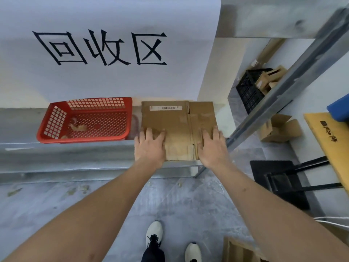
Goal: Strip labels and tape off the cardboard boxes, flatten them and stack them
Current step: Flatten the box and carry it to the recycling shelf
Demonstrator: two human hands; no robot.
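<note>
A flattened brown cardboard box (179,125) lies on the metal shelf (66,159), under a white wall sheet with black characters. A white barcode label (165,108) is stuck near its far edge. My left hand (150,146) presses flat on the box's near left part, fingers straight. My right hand (212,146) presses flat on its near right part. Neither hand grips anything.
A red plastic basket (56,120) holding scraps of torn tape stands left of the box. To the right are a slanted metal rack post (283,95), a black crate (249,89) with cardboard, an open box (279,129) on the floor, and a yellow board (328,140). Another cardboard piece (238,250) lies near my feet.
</note>
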